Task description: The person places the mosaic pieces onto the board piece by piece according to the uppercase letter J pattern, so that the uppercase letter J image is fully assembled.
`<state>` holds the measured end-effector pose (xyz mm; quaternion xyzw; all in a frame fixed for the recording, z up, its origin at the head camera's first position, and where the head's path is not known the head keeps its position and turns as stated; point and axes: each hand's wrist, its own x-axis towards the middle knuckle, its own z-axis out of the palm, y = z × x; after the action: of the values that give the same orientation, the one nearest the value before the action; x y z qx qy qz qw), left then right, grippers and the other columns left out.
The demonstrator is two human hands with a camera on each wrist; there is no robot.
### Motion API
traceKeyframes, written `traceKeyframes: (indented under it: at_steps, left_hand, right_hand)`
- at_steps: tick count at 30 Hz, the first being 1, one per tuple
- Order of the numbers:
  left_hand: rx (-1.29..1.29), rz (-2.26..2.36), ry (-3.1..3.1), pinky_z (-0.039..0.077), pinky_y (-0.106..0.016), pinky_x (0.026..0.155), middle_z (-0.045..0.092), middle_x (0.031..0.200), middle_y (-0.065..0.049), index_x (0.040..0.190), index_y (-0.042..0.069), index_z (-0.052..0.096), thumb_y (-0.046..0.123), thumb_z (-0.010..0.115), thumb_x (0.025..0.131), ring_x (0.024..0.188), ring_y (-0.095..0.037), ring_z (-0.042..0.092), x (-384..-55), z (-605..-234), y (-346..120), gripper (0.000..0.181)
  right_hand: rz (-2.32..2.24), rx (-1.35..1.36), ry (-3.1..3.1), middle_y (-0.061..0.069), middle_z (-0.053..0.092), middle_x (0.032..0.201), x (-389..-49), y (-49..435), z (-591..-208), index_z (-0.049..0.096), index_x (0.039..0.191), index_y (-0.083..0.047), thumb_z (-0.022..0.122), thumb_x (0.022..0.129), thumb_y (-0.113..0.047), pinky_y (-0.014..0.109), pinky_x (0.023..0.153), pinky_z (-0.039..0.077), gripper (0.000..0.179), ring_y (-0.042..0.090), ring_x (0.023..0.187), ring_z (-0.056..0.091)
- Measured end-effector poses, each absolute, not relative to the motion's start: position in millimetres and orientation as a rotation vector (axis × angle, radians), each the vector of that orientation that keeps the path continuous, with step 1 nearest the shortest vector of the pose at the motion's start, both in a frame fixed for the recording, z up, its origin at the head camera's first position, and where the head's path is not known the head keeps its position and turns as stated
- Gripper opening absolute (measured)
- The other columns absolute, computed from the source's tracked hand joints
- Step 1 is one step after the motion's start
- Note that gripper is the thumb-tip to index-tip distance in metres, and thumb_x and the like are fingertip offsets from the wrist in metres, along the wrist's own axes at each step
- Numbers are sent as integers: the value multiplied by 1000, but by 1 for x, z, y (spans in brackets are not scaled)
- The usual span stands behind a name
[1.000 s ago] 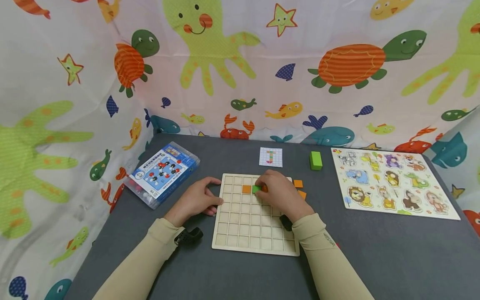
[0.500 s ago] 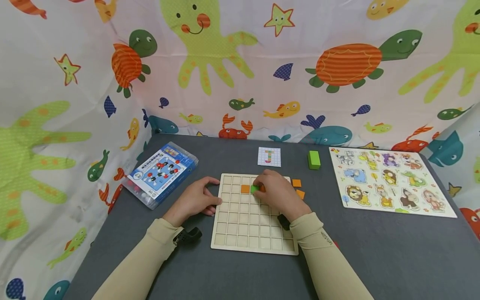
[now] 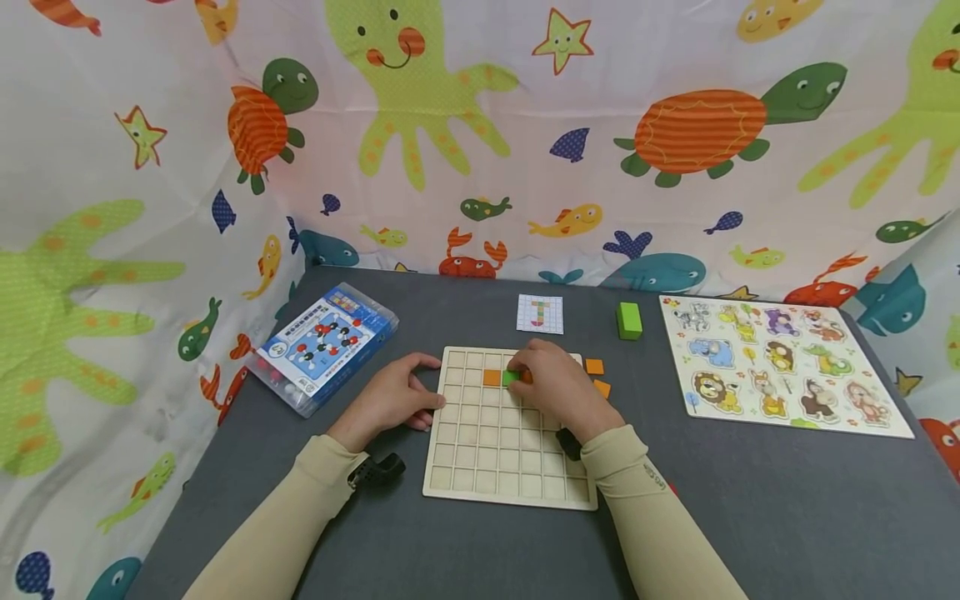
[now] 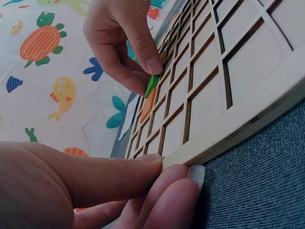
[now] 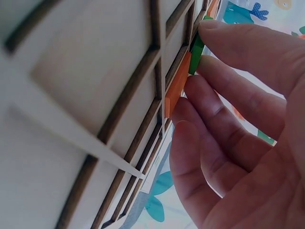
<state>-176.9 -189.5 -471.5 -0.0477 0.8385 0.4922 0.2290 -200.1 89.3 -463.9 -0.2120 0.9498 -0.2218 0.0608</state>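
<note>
A wooden grid board (image 3: 483, 458) lies on the table. My left hand (image 3: 393, 396) grips its left edge, with the thumb (image 4: 128, 174) on the rim and fingers against the side. Over the upper rows, my right hand (image 3: 562, 387) pinches a small green square tile (image 5: 196, 57) between thumb and index finger. The tile looks tilted at its cell; how far it sits in is hard to tell. One orange tile (image 3: 492, 378) lies in the cell to its left. Another orange tile (image 5: 177, 86) sits to its right, mostly hidden by the hand in the head view.
Two loose orange tiles (image 3: 594, 367) lie off the board's right edge. Behind the board are a pattern card (image 3: 540, 314) and a green block (image 3: 629, 321). A blue-lidded plastic box (image 3: 326, 346) stands left, an animal puzzle board (image 3: 783, 367) right. A printed curtain hangs behind.
</note>
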Motion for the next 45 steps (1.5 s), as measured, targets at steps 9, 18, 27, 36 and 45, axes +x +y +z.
traceKeyframes:
  at_steps: [9, 18, 27, 36, 45]
  left_hand:
    - [-121, 1351, 2304, 66, -32, 63, 71, 96, -13, 151, 18, 56, 16, 86, 94, 68, -21, 75, -178, -471, -182, 64]
    - [-105, 1348, 2299, 66, -32, 64, 71, 96, -14, 151, 18, 55, 16, 86, 94, 68, -22, 75, -179, -472, -176, 65]
    - [-89, 1341, 2305, 66, -33, 63, 71, 97, -15, 151, 16, 54, 15, 85, 94, 67, -21, 75, -182, -472, -175, 66]
    - [-106, 1330, 2316, 67, -32, 65, 72, 99, -14, 153, 17, 53, 18, 85, 95, 69, -20, 76, -180, -473, -182, 66]
    - [-99, 1337, 2311, 67, -33, 66, 71, 99, -16, 154, 14, 52, 18, 84, 95, 70, -20, 75, -176, -470, -189, 67]
  right_hand:
    - [-665, -639, 2898, 5, 70, 104, -196, 97, -462, 81, 113, -9, 83, 96, -22, 39, 86, 60, 21, 20, 90, 60]
    - [-647, -614, 2904, 5, 70, 106, -193, 104, -460, 81, 115, -10, 83, 97, -25, 39, 88, 60, 24, 20, 92, 62]
    - [-788, -534, 2922, 8, 71, 115, -180, 133, -446, 79, 121, -8, 80, 100, -26, 48, 94, 62, 28, 28, 109, 70]
    - [-702, -420, 2949, 10, 72, 112, -166, 188, -450, 79, 120, -7, 81, 99, -25, 49, 89, 61, 28, 27, 99, 69]
    - [-691, -358, 2945, 9, 71, 111, -163, 216, -461, 80, 119, -8, 83, 96, -21, 51, 94, 60, 26, 27, 103, 70]
